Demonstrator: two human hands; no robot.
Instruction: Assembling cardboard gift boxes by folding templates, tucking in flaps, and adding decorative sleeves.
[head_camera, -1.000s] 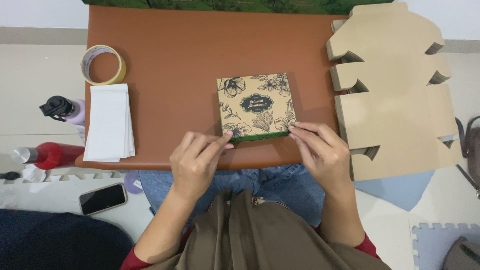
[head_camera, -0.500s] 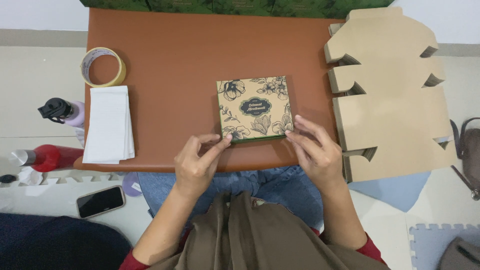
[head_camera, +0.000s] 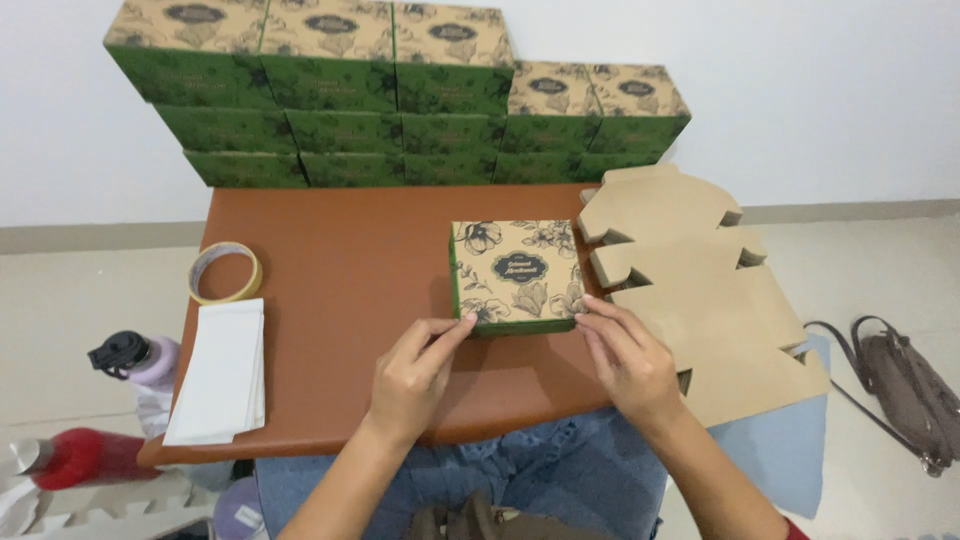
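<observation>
hands touching, perhaps gripping, box

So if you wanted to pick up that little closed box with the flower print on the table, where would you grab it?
Probably by its two green side walls, coming from above. The box lies flat and closed on the table, its left and right sides free. The left hand and right hand touch only its near edge, so the sides stay open for a pinch across the width.
</observation>
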